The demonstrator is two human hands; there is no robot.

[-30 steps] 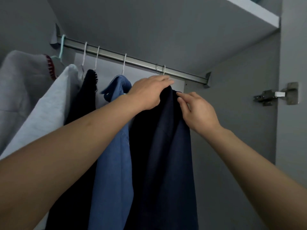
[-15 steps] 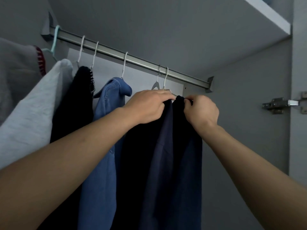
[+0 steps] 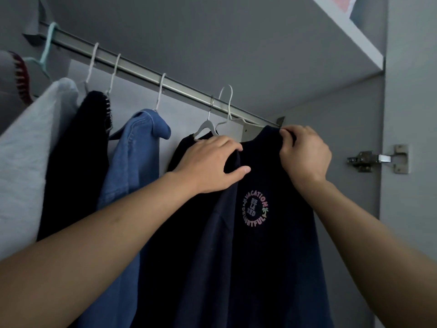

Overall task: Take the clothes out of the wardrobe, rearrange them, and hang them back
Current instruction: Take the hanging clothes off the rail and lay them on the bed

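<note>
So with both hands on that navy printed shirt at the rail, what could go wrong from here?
1. The white hanger's hook appears lifted off the rail; the navy shirt may slide off its hanger, since the left hand and right hand grip fabric only.
2. The left hand also lies against the neighbouring dark garment, which could get dragged along.

we're looking into a home wardrobe: clothes are hanging on hangers (image 3: pixel 225 105) along a metal rail (image 3: pixel 146 75), grey shelf (image 3: pixel 350 31) sitting overhead.
</note>
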